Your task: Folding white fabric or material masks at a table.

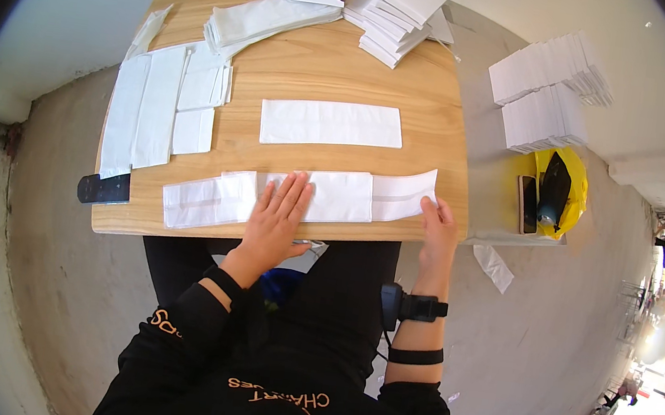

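Along the near edge of the table lies a long white paper strip (340, 197), partly folded, with its right end raised a little. My left hand (277, 210) lies flat across its middle, fingers stretched out. The raised right end is pinched between the thumb and fingers of my right hand (438, 217). Left of my left hand, a translucent white sleeve-like piece (208, 199) is in line with the strip, partly overlapping it. Just beyond, a flat white rectangular strip (332, 124) rests by itself on the wood.
The wooden table (326, 68) carries flat white sheets (143, 111) at left, a stack of white strips (268, 23) and a pile of folded white pieces (395, 18) at the back. To the right are white stacks (545, 93), a phone (527, 205) and a yellow bag (576, 197).
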Tool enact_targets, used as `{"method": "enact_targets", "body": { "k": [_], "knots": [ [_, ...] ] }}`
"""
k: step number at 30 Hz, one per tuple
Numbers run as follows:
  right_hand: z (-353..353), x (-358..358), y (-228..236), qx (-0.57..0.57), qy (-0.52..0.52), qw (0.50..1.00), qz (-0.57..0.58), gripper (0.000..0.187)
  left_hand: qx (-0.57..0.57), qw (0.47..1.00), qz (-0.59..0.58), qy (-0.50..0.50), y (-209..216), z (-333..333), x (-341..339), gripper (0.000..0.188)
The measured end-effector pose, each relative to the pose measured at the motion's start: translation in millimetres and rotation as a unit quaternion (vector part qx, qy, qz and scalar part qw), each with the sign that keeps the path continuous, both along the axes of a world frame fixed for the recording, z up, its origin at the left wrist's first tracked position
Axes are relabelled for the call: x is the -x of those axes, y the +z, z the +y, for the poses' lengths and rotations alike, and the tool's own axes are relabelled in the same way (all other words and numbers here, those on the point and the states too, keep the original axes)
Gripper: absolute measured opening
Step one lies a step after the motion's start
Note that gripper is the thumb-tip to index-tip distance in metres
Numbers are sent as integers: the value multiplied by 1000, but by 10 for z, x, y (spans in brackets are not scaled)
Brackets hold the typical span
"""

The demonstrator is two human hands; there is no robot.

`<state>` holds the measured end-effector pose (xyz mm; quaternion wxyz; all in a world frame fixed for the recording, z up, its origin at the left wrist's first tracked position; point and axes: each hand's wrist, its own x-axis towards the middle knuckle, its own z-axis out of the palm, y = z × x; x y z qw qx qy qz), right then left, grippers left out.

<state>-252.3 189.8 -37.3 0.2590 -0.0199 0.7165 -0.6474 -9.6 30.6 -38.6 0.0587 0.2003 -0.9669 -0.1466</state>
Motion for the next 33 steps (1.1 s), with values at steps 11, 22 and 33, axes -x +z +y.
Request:
{"method": "enact_targets", "body": {
  "k": [11, 22, 33],
  "knots": [
    [-544, -966, 264, 23, 187, 916, 355, 15, -532, 810, 201, 144, 260, 63, 55, 59],
    [-563, -1017, 207, 7, 327, 884, 335, 20, -606, 759, 152, 185, 237, -15, -22, 50],
    [-339, -464, -15, -119, 255, 890, 358, 28, -587, 763, 187, 194, 234, -50, -60, 39]
  ]
}}
